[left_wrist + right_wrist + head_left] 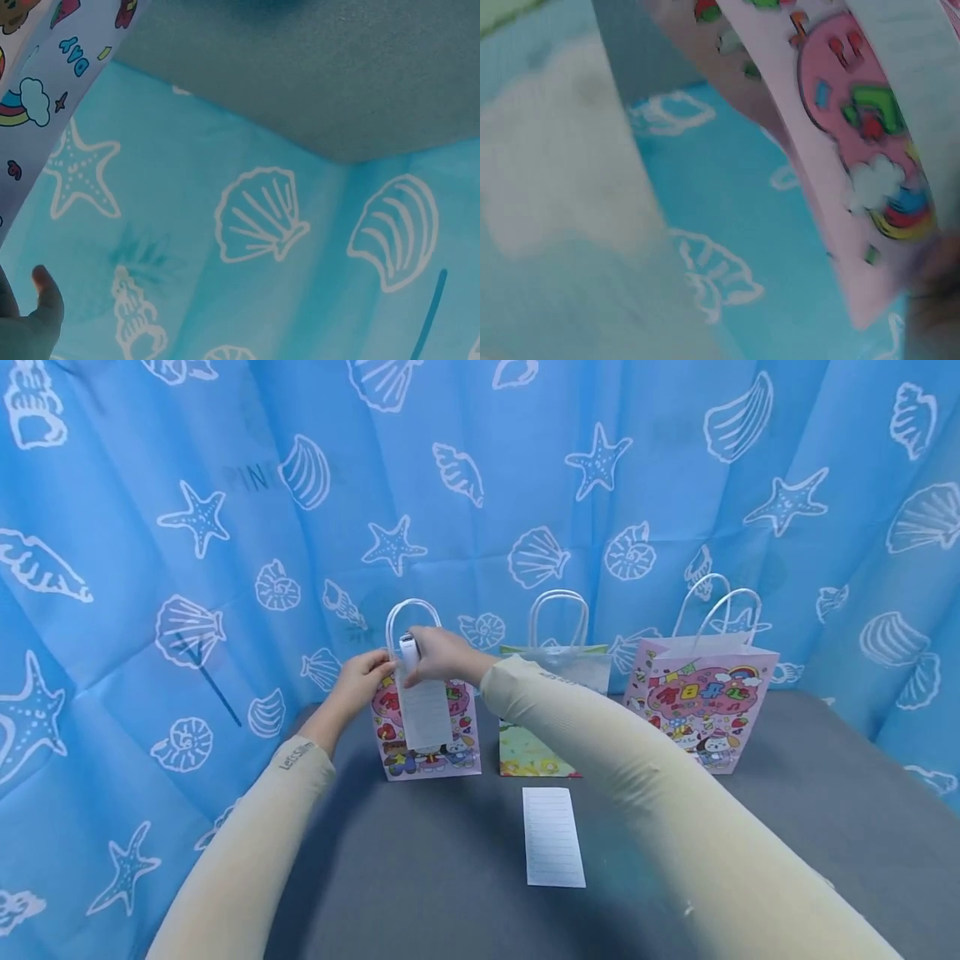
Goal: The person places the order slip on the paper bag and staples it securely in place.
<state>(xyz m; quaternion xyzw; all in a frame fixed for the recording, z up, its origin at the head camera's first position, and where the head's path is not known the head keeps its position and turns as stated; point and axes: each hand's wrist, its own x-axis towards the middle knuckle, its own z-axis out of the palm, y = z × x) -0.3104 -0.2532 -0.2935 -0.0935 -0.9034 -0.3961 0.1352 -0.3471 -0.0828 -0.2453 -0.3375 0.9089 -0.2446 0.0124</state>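
In the head view, my right hand [446, 656] grips a small white stapler [409, 653] at the top edge of the left pink gift bag [467, 745]. A lined paper slip [427, 718] hangs down the front of that bag, just under the stapler. My left hand [358, 683] pinches the bag's upper left edge beside the slip. The left wrist view catches only a thumb and a bit of that hand [34, 322]. Fingers of my right hand are dark and blurred at the right wrist view's lower right, near the bag's printed front [855, 150].
A green and white gift bag [536, 752] stands in the middle, partly behind my right sleeve. Another pink gift bag [705, 693] stands at the right. A second lined slip [553, 837] lies on the grey table [420, 877]. A blue shell-print curtain [480, 510] hangs behind.
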